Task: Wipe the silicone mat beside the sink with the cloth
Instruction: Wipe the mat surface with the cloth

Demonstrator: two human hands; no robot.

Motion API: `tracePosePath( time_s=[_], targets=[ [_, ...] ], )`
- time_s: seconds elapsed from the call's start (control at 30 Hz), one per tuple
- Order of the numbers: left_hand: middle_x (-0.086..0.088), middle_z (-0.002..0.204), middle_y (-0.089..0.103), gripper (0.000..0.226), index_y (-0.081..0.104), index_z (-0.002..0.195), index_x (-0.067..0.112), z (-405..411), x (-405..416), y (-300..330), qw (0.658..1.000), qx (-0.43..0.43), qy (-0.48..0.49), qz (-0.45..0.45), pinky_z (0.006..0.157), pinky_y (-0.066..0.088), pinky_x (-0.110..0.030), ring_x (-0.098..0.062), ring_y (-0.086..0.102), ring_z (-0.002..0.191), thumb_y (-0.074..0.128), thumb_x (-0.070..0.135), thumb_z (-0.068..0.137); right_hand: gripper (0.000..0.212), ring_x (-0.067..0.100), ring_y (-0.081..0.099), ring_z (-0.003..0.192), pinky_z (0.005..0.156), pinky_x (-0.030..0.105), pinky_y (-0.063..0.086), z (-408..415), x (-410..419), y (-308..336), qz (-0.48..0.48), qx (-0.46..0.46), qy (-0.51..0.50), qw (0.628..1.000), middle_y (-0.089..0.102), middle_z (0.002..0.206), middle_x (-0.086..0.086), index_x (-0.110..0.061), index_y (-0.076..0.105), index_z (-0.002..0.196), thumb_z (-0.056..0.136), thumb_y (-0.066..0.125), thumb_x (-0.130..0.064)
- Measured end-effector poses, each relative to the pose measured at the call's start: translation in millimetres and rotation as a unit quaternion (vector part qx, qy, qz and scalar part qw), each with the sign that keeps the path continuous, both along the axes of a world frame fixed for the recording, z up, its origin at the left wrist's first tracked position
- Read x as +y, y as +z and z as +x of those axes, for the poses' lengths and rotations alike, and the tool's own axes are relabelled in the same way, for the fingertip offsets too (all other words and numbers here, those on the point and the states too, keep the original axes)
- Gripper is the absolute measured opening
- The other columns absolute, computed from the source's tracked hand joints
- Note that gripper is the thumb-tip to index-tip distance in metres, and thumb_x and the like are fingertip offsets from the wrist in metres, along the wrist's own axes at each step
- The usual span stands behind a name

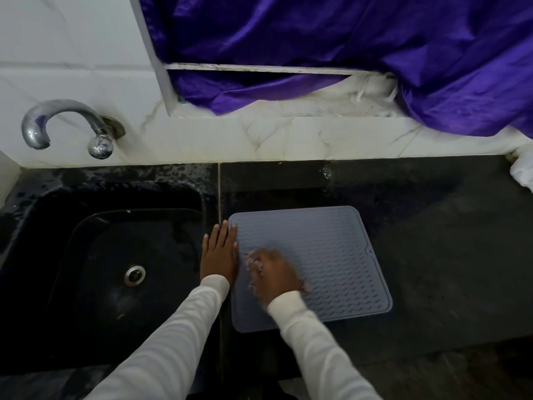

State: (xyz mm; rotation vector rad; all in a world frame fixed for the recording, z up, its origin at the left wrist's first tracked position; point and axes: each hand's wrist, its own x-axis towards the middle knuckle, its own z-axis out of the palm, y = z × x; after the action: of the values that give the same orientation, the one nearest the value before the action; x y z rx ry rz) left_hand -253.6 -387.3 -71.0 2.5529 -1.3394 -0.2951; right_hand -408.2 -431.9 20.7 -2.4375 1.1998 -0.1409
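Black counter (432,255) bears grey silicone mat (331,249)

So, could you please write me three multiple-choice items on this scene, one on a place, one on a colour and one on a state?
1. Where does the mat lie?
A. In the sink
B. On the counter, right of the sink
C. On the windowsill

2. What colour is the sheet at the window?
A. Purple
B. Green
C. Yellow

3. How does the left hand lie?
A. Curled round the tap
B. Flat, fingers straight, on the mat's left edge
C. Raised off the counter

Answers:
1. B: the mat sits on the dark counter beside the sink.
2. A: the sheet draped at the window is purple.
3. B: its straight fingers press down at the mat's sink-side edge, while the right hand holds the cloth on the mat.
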Motion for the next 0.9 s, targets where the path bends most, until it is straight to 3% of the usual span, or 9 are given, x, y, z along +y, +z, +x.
tracePosePath(
  time_s=[0.1,0.17,0.33,0.53,0.67,0.8,0.9],
  targets=[
    [0.001,0.163,0.009,0.064,0.012,0.155,0.026,4.4,0.6,-1.4,1.0,0.009,-0.011,0.0,0.121,-0.001,-0.042,-0.022,0.005,0.15,-0.002,0.042,0.094,0.052,0.024,0.063,0.058,0.046,0.028,0.049,22.8,35.5,-20.4,-0.024,0.093,0.073,0.993,0.065,0.09,0.01,-0.013,0.063,0.103,0.059,0.084,-0.03],
    [0.002,0.163,0.007,0.066,0.011,0.155,0.026,4.8,0.5,-1.5,1.0,0.014,-0.01,-0.003,0.121,-0.004,-0.041,-0.021,0.002,0.15,-0.003,0.043,0.094,0.066,0.023,0.064,0.055,0.041,0.028,0.048,21.0,39.4,-31.7,-0.067,0.118,0.064,0.989,0.067,0.094,0.011,-0.01,0.064,0.109,0.05,0.088,-0.027],
    [0.001,0.163,0.009,0.061,0.013,0.155,0.026,3.3,0.3,-4.8,1.0,-0.001,-0.005,0.001,0.121,0.003,-0.043,-0.022,0.006,0.15,0.002,0.04,0.097,0.06,0.024,0.06,0.049,0.034,0.028,0.043,15.6,34.1,-34.1,-0.088,0.104,0.066,0.989,0.064,0.092,0.01,-0.015,0.055,0.108,0.056,0.083,-0.022],
    [0.003,0.163,0.007,0.06,0.009,0.155,0.027,2.2,-0.1,-3.9,1.0,0.004,-0.001,0.006,0.121,0.001,-0.043,-0.021,0.004,0.15,0.002,0.041,0.098,0.044,0.028,0.059,0.046,0.034,0.032,0.045,-6.5,10.9,-33.9,-0.05,0.102,-0.007,0.994,0.062,0.086,0.012,-0.019,0.066,0.1,0.059,0.083,-0.016],
    [0.004,0.163,0.004,0.059,0.007,0.155,0.029,2.1,1.0,-2.3,1.0,0.006,-0.003,0.004,0.121,-0.001,-0.041,-0.019,0.001,0.15,0.001,0.043,0.098,0.034,0.031,0.061,0.05,0.039,0.036,0.047,-42.8,-23.2,-38.8,-0.035,0.113,-0.079,0.99,0.061,0.091,0.014,-0.018,0.068,0.099,0.067,0.079,-0.018],
    [0.004,0.163,0.004,0.059,0.004,0.155,0.029,0.0,2.2,-0.4,1.0,0.001,-0.005,0.003,0.122,0.0,-0.042,-0.018,0.0,0.15,-0.001,0.042,0.098,0.026,0.036,0.065,0.077,0.064,0.042,0.051,-77.6,-63.8,-30.1,-0.033,0.126,-0.139,0.982,0.054,0.11,0.016,-0.015,0.058,0.114,0.09,0.057,-0.024],
    [0.004,0.163,0.005,0.058,0.005,0.155,0.029,0.0,2.3,0.8,1.0,0.003,-0.004,-0.001,0.122,0.001,-0.042,-0.018,0.001,0.15,0.0,0.042,0.098,0.027,0.037,0.064,0.084,0.07,0.043,0.05,-110.4,-96.4,-28.4,-0.036,0.137,-0.186,0.972,0.052,0.114,0.016,-0.017,0.053,0.117,0.093,0.051,-0.028]
  ],
)
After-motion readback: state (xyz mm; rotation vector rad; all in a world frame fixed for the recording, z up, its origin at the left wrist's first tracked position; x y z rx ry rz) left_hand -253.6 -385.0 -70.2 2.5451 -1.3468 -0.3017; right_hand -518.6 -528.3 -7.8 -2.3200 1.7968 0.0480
